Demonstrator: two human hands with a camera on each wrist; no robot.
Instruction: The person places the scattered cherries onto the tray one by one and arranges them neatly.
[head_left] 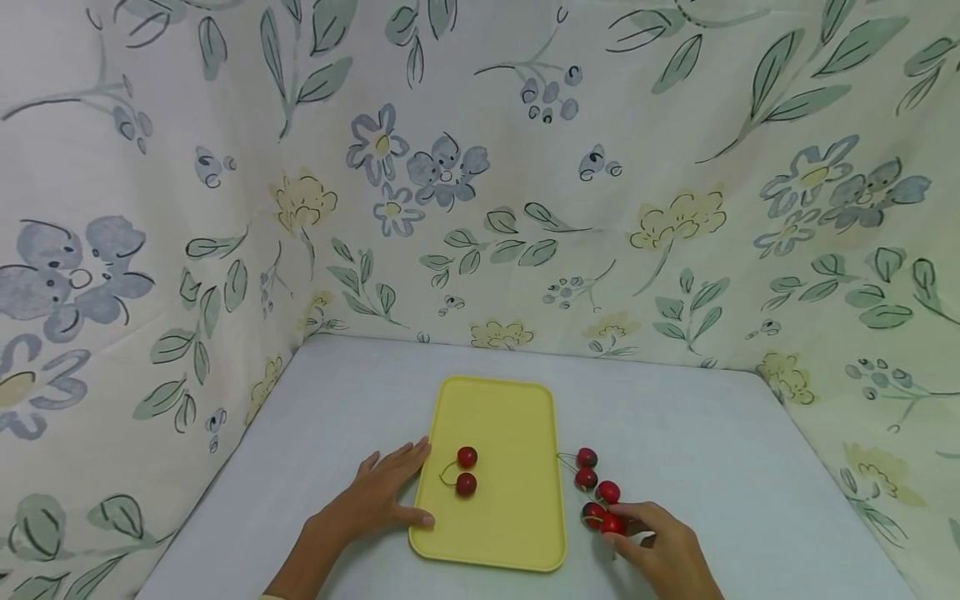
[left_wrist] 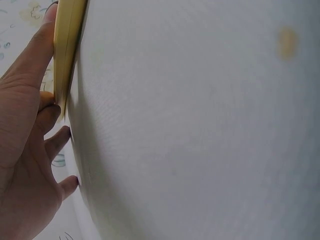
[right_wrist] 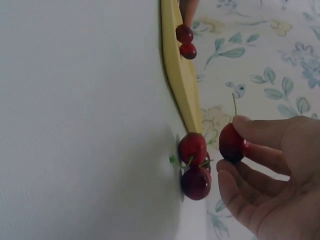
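Two stem-joined cherries [head_left: 467, 485] sit on a yellow tray [head_left: 517, 521] at 9 o'clock from its centre, the tray lying flat on a pale worktop [head_left: 645, 417]. The left hand [head_left: 375, 498], its thumb spread well apart from straight fingers, rests against the tray's rim between 8 and 9 o'clock. Toward 4 o'clock, beyond the opposite rim, the right hand [head_left: 663, 546] pinches a single red cherry [right_wrist: 231, 145] between thumb and fingers. Four loose cherries [head_left: 586, 478] lie between 3 and 4 o'clock from the tray, the lower ones just beside the right hand. A floral cloth [head_left: 525, 187] in blue, yellow and green surrounds the scene from 9 o'clock through 12 to 3.
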